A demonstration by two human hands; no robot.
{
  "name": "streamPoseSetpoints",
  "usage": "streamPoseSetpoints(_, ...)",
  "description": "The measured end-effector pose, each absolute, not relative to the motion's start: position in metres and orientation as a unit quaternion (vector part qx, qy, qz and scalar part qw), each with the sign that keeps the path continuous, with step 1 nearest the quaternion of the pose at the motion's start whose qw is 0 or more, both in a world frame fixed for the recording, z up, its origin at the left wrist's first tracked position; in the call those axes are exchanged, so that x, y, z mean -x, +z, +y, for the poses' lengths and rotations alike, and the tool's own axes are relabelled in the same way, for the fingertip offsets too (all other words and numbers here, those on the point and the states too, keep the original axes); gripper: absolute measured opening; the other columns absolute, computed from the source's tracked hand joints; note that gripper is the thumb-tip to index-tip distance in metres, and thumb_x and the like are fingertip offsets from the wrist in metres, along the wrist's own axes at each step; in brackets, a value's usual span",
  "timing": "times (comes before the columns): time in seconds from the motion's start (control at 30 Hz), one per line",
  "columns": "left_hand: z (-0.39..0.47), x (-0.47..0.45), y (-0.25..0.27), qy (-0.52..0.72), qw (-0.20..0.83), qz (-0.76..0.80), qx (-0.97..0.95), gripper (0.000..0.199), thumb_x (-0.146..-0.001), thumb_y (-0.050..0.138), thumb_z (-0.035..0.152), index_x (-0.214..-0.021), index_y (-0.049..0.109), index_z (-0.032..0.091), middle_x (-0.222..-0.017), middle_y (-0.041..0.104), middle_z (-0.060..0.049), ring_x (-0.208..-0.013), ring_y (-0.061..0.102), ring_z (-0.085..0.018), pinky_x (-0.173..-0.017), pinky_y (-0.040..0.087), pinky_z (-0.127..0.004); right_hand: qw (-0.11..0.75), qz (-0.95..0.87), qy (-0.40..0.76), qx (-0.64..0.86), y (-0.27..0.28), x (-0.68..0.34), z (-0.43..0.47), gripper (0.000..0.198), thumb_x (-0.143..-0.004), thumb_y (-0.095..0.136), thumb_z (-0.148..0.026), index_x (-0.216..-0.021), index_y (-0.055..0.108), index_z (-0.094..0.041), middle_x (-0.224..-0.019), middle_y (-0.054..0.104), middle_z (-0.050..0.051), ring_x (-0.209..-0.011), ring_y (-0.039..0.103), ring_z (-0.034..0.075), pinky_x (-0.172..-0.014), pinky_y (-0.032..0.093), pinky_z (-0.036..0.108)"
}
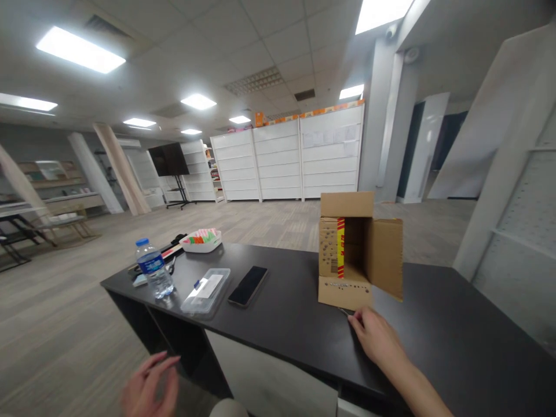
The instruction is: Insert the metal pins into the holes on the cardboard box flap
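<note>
Much of the slim, silvery metal tool [344, 311] is hidden by the right hand [374, 337]; only a short, thin end shows, too small to tell what kind of tool it is. The inside of the tan cardboard box [346, 204] lies in shadow, and its contents cannot be made out. The left hand [152, 387] is cut off by the near edge of view and slightly blurred, and the right forearm runs out of view too.

The thumb and forefinger of the right hand are pinched together on the tool, the other fingers curled in behind them. The left hand is off the near left side of the dark grey rectangular desk [286, 307], its fingers loosely bent and spread apart, with nothing visible between them.

The tool lies low at the desk top, its exposed end just by the near edge of the box's lower flap; whether they touch cannot be told. The box stands on the right part of the desk with its opening toward the person. Its top flap is up and its right flap swung outward. A yellow strip with red marks runs down the left flap, beside scattered dark spots; more spots line the lower flap, and whether they are holes or studs is unclear.
</note>
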State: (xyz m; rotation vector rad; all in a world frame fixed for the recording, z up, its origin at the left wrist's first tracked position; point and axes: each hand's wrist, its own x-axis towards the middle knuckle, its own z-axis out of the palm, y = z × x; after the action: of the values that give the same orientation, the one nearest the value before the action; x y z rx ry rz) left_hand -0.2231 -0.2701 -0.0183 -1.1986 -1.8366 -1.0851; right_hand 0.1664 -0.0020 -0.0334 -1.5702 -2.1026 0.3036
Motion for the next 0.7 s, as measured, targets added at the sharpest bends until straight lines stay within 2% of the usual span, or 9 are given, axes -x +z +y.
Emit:
streamPoseSetpoints(0.07, -0.219, 0.197, -0.016, -0.446, 0.332, -0.674, 0.487, 0.018, -0.086, 0.058, 0.037, -0.086, 0.07, 0.023, -0.101, 0.065, -0.007, -0.093, 0.062, -0.023, -0.091, 0.049, -0.043, 0.27, -0.771, 0.117, 0.565, -0.032, -0.168, -0.006, 0.022, -0.093, 0.051, -0.033, -0.077, 0.059, -0.021, -0.078, 0.069, 0.009, -0.073, 0.066, 0.025, -0.065, 0.039, 0.032)
streamPoseSetpoints(0.23, -0.113, 0.101, 0.013, -0.507, 0.213, -0.623, 0.555, 0.016, -0.091, 0.053, 0.027, -0.095, 0.068, 0.023, -0.105, 0.063, -0.007, -0.102, 0.059, -0.022, -0.094, 0.045, -0.04, 0.341, -0.749, 0.161, 0.545, -0.034, -0.174, -0.008, 0.029, -0.097, 0.039, -0.043, -0.079, 0.053, -0.023, -0.077, 0.068, 0.007, -0.072, 0.065, 0.024, -0.064, 0.04, 0.032)
streamPoseSetpoints(0.33, -0.071, 0.054, 0.022, -0.478, 0.118, -0.636, 0.594, 0.018, -0.09, 0.052, 0.023, -0.1, 0.067, 0.023, -0.105, 0.064, -0.007, -0.101, 0.059, -0.022, -0.09, 0.046, -0.04, 0.408, -0.726, 0.191, 0.52, -0.032, -0.176, -0.006, 0.036, -0.098, 0.035, -0.051, -0.08, 0.051, -0.024, -0.074, 0.068, 0.006, -0.068, 0.064, 0.023, -0.063, 0.041, 0.032)
streamPoseSetpoints(0.47, -0.041, 0.006, 0.018, -0.423, 0.03, -0.621, 0.66, 0.017, -0.087, 0.051, 0.016, -0.097, 0.065, 0.021, -0.099, 0.064, -0.007, -0.096, 0.06, -0.022, -0.084, 0.046, -0.038, 0.471, -0.695, 0.214, 0.5, -0.022, -0.176, 0.001, 0.041, -0.097, 0.037, -0.058, -0.083, 0.053, -0.023, -0.076, 0.067, 0.006, -0.07, 0.065, 0.023, -0.067, 0.045, 0.033)
streamPoseSetpoints(0.6, -0.045, -0.027, 0.009, -0.406, 0.045, -0.579, 0.705, 0.018, -0.086, 0.05, 0.013, -0.099, 0.06, 0.02, -0.098, 0.064, -0.007, -0.094, 0.059, -0.023, -0.082, 0.047, -0.039, 0.509, -0.669, 0.192, 0.507, -0.016, -0.173, 0.011, 0.041, -0.098, 0.035, -0.057, -0.088, 0.054, -0.022, -0.083, 0.068, 0.008, -0.076, 0.065, 0.024, -0.072, 0.046, 0.034)
streamPoseSetpoints(0.7, -0.067, -0.048, -0.001, -0.426, 0.094, -0.453, 0.778, 0.026, -0.083, 0.055, 0.017, -0.109, 0.057, 0.019, -0.104, 0.063, -0.01, -0.098, 0.059, -0.023, -0.087, 0.048, -0.04, 0.512, -0.654, 0.175, 0.529, -0.017, -0.171, 0.018, 0.044, -0.098, 0.031, -0.058, -0.089, 0.054, -0.022, -0.083, 0.069, 0.009, -0.076, 0.065, 0.024, -0.069, 0.046, 0.034)
